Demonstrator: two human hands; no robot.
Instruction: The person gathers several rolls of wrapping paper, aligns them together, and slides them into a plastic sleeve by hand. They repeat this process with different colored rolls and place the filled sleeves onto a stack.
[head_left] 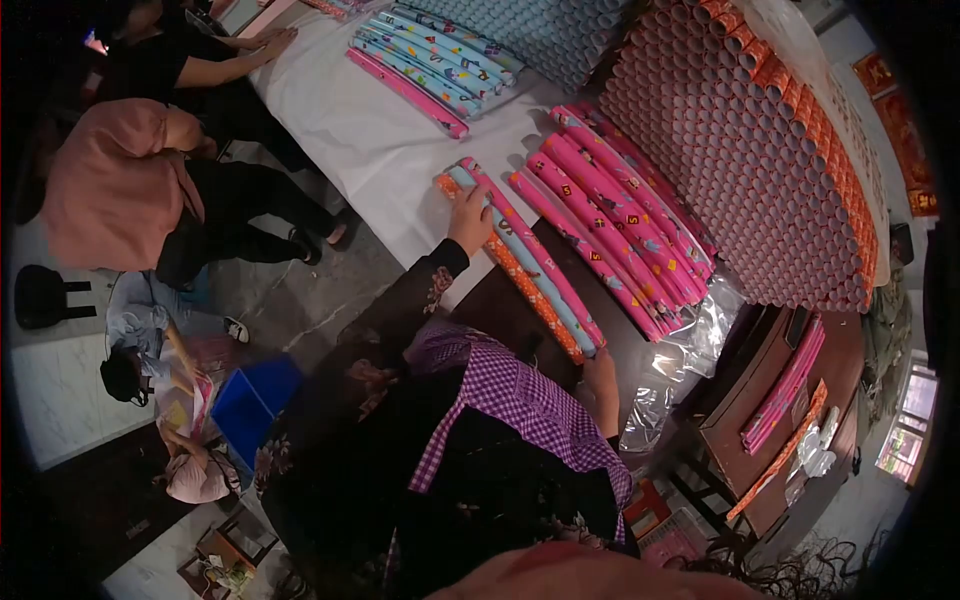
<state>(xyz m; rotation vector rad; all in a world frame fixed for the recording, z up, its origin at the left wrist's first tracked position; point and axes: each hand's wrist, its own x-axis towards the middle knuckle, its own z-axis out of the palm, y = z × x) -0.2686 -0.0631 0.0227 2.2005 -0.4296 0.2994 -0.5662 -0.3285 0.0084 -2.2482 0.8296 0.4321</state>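
Three rolls of wrapping paper lie side by side in front of me: a pink roll [540,255], a light blue roll [545,275] and an orange roll [528,298]. My left hand [470,218] is closed over their upper part, fingers wrapped across them. At their lower end, my right hand [600,378] holds the roll ends; its fingers are partly hidden. Just right of these rolls lies a pile of pink patterned rolls [620,225]. Beyond my left hand, light blue patterned rolls [435,60] rest beside a single pink roll [405,90].
Large stacks of rolls show their open ends, a blue stack [545,35] and an orange-edged stack [740,150]. Clear plastic wrap [665,385] lies at the right. A brown side table [735,425] carries more rolls. People stand and sit left, near a blue bin [250,400].
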